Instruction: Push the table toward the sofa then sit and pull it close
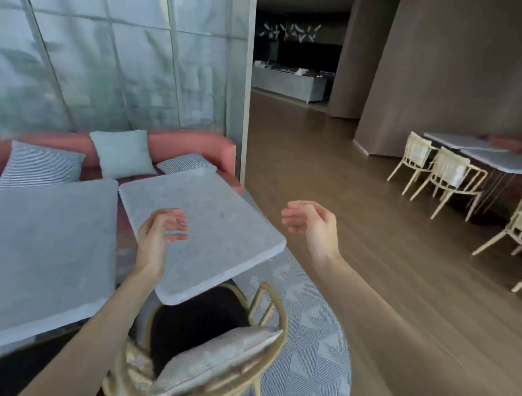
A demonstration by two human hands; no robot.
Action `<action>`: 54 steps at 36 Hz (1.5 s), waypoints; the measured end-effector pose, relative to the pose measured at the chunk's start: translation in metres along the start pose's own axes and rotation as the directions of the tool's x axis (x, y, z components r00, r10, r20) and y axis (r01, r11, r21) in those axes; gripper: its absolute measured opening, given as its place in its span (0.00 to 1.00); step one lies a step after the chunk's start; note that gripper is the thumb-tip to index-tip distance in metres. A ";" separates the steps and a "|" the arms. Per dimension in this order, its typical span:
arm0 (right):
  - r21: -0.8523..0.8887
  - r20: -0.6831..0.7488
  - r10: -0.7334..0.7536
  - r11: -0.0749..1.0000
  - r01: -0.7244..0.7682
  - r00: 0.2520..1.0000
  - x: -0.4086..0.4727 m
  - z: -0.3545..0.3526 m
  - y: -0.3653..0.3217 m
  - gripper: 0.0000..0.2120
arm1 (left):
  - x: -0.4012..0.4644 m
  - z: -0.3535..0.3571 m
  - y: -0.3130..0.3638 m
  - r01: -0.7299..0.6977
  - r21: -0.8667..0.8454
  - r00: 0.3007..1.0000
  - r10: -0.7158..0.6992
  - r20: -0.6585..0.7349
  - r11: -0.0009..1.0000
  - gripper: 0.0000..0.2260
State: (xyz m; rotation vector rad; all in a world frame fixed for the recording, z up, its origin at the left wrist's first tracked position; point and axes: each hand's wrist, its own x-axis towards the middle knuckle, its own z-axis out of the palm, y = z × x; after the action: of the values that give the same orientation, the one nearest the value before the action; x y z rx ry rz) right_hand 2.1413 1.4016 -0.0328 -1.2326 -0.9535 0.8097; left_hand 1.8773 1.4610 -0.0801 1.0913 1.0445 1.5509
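A wood-floored lounge with frosted glass panels behind holds the square grey stone-topped table (202, 225), standing skewed on a patterned grey rug (308, 332), its far edge already close to the pink upholstered sofa (196, 145) and its near corner jutting over a gold wire-frame chair (207, 353). The sofa lies ahead and to the left of the person, so a push would run along that diagonal. The left hand (160, 235) hovers over the near-left part of the top, fingers curled and empty; the right hand (312, 223) hangs open off the right edge, apart from the slab (the left looks nearer). The top seems matte, faintly mottled, with rounded corners. A second, similar grey tabletop (45, 249) sits just beside it; striped and plain cushions (119, 153) line the sofa.
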 end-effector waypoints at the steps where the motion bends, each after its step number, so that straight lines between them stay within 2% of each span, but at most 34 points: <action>1: -0.003 0.015 0.006 1.000 -0.006 1.000 0.023 -0.006 0.010 0.13 | 0.012 0.014 -0.012 0.009 0.002 1.000 -0.009 -0.011 1.000 0.10; 5: 0.002 0.052 0.044 0.999 -0.044 0.998 0.115 -0.024 0.050 0.14 | 0.062 0.074 -0.066 0.050 0.001 0.998 -0.050 -0.045 0.999 0.12; 8: -0.010 0.087 0.089 0.996 -0.089 0.992 0.186 -0.035 0.073 0.11 | 0.104 0.122 -0.103 0.097 -0.054 0.989 -0.103 -0.108 0.994 0.09; 12: -0.029 0.158 0.156 0.988 -0.154 0.975 0.272 -0.040 0.088 0.11 | 0.163 0.181 -0.130 0.136 -0.123 0.966 -0.159 -0.203 0.983 0.11; 18: -0.047 0.283 0.151 0.989 -0.144 0.947 0.383 -0.028 0.111 0.10 | 0.236 0.234 -0.165 0.138 -0.099 0.925 -0.164 -0.343 0.986 0.13; 23: -0.061 0.393 0.204 0.979 -0.196 0.897 0.464 -0.014 0.144 0.09 | 0.284 0.258 -0.196 0.146 -0.060 0.862 -0.156 -0.482 0.988 0.12; 27: -0.075 0.510 0.194 0.981 -0.181 0.838 0.525 0.002 0.168 0.09 | 0.312 0.276 -0.217 0.105 -0.044 0.788 -0.110 -0.605 0.994 0.12; 31: -0.124 0.651 0.164 0.986 -0.109 0.741 0.573 0.012 0.181 0.09 | 0.328 0.294 -0.232 0.078 -0.059 0.642 -0.096 -0.761 0.995 0.13; 39: -0.192 0.827 0.221 0.975 -0.110 0.517 0.633 0.044 0.204 0.09 | 0.326 0.322 -0.260 0.041 -0.090 0.407 -0.099 -0.908 0.995 0.12; 46: -0.176 0.940 0.184 0.983 -0.054 0.288 0.659 0.088 0.238 0.09 | 0.327 0.310 -0.288 0.055 0.026 0.290 0.009 -0.957 0.998 0.13; 49: -0.189 0.967 0.183 0.982 0.021 0.176 0.671 0.106 0.262 0.10 | 0.328 0.303 -0.309 0.113 0.061 0.233 0.033 -0.972 0.992 0.13; 51: -0.215 0.971 0.209 0.976 0.039 0.114 0.680 0.113 0.280 0.10 | 0.329 0.305 -0.333 0.168 0.052 0.169 0.023 -0.985 0.984 0.11; 54: -0.240 0.970 0.243 0.958 0.154 0.000 0.691 0.120 0.307 0.10 | 0.329 0.320 -0.383 0.355 0.014 0.083 -0.016 -0.996 0.935 0.10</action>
State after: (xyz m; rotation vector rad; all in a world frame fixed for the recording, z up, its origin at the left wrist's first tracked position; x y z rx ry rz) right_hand 2.3063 2.1244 -0.2240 -0.6865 -2.3400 1.7828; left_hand 2.2137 1.8952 -0.3154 -0.2780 2.2672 1.9131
